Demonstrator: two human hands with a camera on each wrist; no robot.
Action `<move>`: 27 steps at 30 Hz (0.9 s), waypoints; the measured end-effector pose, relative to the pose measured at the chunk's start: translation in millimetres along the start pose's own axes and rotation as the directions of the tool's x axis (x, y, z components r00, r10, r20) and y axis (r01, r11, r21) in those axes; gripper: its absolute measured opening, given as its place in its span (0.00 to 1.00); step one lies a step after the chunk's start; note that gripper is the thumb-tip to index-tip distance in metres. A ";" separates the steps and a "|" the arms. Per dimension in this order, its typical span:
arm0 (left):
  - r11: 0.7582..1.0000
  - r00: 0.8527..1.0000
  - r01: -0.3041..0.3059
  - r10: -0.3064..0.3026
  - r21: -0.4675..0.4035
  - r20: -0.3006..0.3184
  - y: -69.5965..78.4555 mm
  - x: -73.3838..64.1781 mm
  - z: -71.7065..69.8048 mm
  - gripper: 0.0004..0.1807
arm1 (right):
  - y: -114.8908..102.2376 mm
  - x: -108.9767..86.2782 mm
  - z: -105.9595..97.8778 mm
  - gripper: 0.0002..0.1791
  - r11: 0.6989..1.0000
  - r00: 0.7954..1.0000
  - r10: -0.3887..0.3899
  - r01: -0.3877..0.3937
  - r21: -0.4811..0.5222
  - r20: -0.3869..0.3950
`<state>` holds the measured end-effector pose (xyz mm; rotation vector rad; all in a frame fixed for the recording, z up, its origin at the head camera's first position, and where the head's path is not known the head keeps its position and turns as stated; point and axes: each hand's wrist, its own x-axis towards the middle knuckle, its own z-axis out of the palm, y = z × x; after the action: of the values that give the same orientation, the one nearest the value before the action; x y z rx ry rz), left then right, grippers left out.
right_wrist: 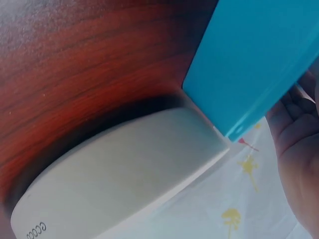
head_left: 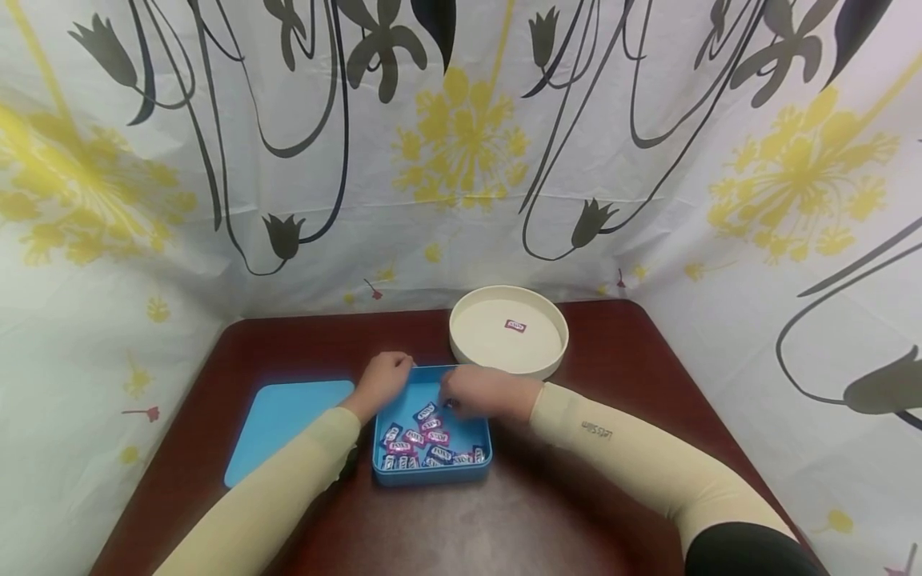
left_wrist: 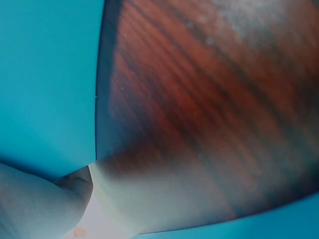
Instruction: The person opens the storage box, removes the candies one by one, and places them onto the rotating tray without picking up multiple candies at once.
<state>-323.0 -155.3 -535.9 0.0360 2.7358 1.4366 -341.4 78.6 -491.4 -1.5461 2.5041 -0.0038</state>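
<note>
A blue box (head_left: 432,474), full of small red and dark-blue wrapped packets (head_left: 436,438), stands on the table before me. My left hand (head_left: 383,379) grips the box at its back left corner; in the left wrist view the hand (left_wrist: 42,204) sits at the lower left, by the blue wall. Over the right half of the box is my right hand (head_left: 475,390), slightly blurred, fingers curled and pointing down. At its fingertips a small dark wrapped packet (head_left: 450,403) partly shows. The right wrist view has this hand (right_wrist: 301,144) at the right edge, beyond the box wall (right_wrist: 254,55).
Behind the box, a round cream tray (head_left: 461,336) holds one red packet (head_left: 515,326); its side (right_wrist: 124,164) nearly meets the box corner. A flat blue lid (head_left: 281,424) lies left on the dark wooden table (head_left: 418,536). A patterned curtain (head_left: 403,264) hangs around the table.
</note>
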 end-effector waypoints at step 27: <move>1.000 1.000 -0.001 0.001 0.013 -0.008 -2.2 1.4 0.0 0.22 | 41.7 -26.6 -30.2 0.12 0.965 0.946 0.191 -0.133 0.224 -0.262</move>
<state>-324.4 -156.5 -537.8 0.0317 2.7518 1.4230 -371.9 117.9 -461.8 -1.3334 2.7367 -0.4743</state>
